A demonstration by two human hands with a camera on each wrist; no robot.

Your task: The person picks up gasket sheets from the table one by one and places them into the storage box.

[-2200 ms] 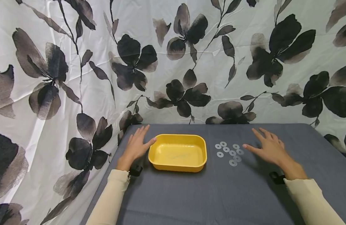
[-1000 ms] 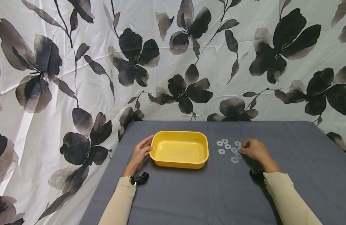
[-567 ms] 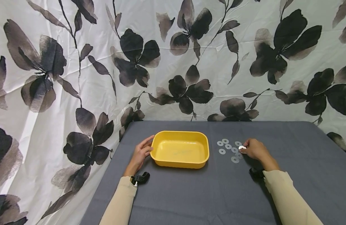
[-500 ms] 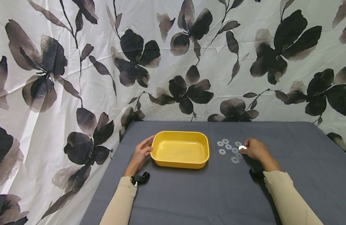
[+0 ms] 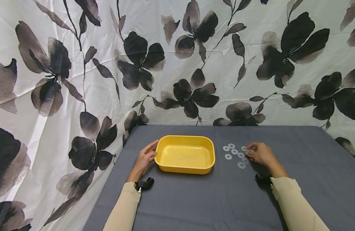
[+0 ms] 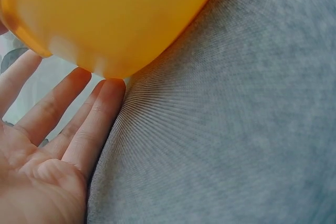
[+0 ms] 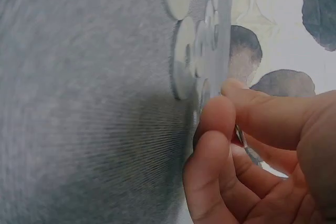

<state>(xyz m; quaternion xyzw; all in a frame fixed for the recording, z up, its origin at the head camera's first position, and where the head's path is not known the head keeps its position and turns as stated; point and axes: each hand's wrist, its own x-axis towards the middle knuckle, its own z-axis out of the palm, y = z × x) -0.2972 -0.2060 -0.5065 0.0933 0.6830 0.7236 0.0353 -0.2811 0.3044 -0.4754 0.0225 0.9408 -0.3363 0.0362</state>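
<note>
A yellow rectangular tray (image 5: 181, 170) stands on the grey cloth, left of the middle. My left hand (image 5: 143, 160) is at its left end; in the left wrist view the fairly straight fingers (image 6: 93, 129) touch the outer wall. To the right of the tray lie several flat metal washers (image 5: 228, 157), some touching or overlapping. At the right edge of this group, my right hand (image 5: 264, 155) pinches one washer (image 7: 240, 136) between thumb and fingers. Only a thin edge of that washer shows in the right wrist view; the fingers cover most of it.
A grey cloth-covered table (image 5: 209, 202) carries everything. White fabric with dark flowers (image 5: 194, 64) hangs behind it and along the left side. Each wrist bears a black camera mount (image 5: 145, 183).
My left hand has come down to the tray's left wall. My right hand has moved left to the washers and picked at one, which tilted and shone; its fingers have since shifted slightly.
</note>
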